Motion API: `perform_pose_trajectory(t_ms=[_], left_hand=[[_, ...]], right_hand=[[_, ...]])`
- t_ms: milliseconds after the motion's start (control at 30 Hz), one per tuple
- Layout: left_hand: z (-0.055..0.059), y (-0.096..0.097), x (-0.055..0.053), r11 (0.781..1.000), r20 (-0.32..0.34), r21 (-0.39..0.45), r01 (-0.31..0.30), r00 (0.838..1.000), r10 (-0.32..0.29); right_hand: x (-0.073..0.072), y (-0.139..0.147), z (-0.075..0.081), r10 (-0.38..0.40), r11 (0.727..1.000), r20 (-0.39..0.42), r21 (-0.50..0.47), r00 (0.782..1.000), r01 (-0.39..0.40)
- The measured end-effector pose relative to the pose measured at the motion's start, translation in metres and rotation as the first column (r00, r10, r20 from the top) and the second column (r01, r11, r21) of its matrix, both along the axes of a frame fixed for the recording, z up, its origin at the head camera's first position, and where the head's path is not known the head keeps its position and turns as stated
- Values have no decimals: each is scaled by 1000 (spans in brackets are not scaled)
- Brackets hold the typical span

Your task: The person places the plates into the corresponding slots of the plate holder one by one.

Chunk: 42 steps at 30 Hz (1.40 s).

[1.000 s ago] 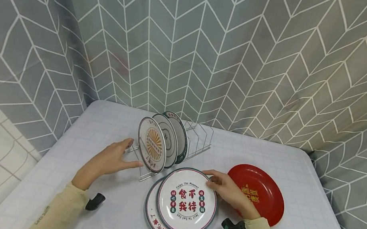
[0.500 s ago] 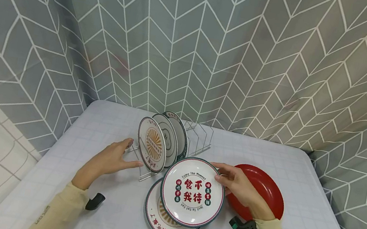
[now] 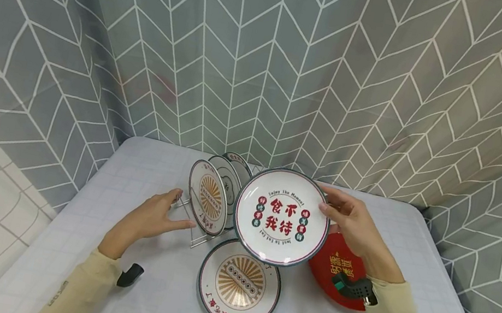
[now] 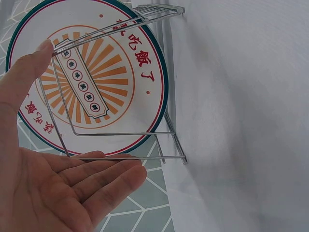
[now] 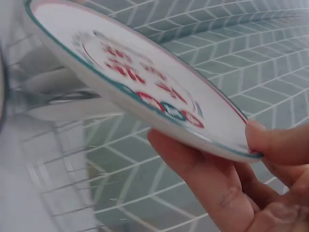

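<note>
My right hand pinches the right rim of a white plate with red characters, thumb on its face and fingers beneath. The plate is raised and tilted, overlapping the rack's plates in the head view. My left hand, thumb and fingers spread and fairly straight, touches the near left end of the wire dish rack. Its thumb lies at one wire, its fingers along another. Several plates stand on edge in the rack; the nearest, a sunburst plate, faces left. The rack's right part is hidden behind the lifted plate.
Another sunburst plate lies flat on the white-covered table in front of the rack. A red oval plate lies to the right, partly under my right forearm. A patterned curtain rises behind the table's back edge.
My right hand has lifted the red-lettered plate off the sunburst plate, moving it up, back and slightly right toward the rack, and uncovering the plate below. My left hand has stayed put.
</note>
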<state>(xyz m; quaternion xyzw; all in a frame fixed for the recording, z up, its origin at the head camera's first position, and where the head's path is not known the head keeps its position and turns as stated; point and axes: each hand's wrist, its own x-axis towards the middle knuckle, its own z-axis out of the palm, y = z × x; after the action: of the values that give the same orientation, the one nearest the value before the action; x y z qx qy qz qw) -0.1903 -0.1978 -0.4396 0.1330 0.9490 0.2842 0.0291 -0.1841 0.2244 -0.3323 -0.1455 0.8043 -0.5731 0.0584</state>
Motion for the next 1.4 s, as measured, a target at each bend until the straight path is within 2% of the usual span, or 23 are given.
perform_pose_trajectory(t_ms=[133, 300, 500, 600, 767, 867, 1067, 1400], left_hand=[[0, -1, 0, 1000, -1, 1, 5, 1000, -5], [0, 0, 0, 1000, -5, 8, 13, 1000, -13], [0, 0, -1, 1000, -5, 12, 12, 1000, -12], [-1, 0, -1, 1000, -8, 7, 12, 1000, -12], [-1, 0, -2, 1000, -6, 7, 5, 1000, -5], [-1, 0, -2, 1000, -1, 10, 6, 1000, -6], [-2, 0, -1, 1000, 0, 14, 9, 1000, -9], [-2, 0, -1, 1000, -1, 15, 4, 1000, -4]], right_hand=[[-12, -1, 19, -85, 992, -7, -98, 996, 84], [-27, -7, 34, -212, 955, -13, -214, 977, 205], [-41, -16, 41, -306, 899, -16, -335, 952, 283], [-47, -20, 41, -322, 892, -40, -349, 946, 289], [-57, -27, 35, -343, 919, -112, -243, 933, 309], [-61, -32, 30, -358, 927, -137, -171, 924, 334], [-64, -43, 19, -347, 938, -153, -74, 925, 339], [-66, -64, 0, -299, 951, -192, 17, 935, 308]])
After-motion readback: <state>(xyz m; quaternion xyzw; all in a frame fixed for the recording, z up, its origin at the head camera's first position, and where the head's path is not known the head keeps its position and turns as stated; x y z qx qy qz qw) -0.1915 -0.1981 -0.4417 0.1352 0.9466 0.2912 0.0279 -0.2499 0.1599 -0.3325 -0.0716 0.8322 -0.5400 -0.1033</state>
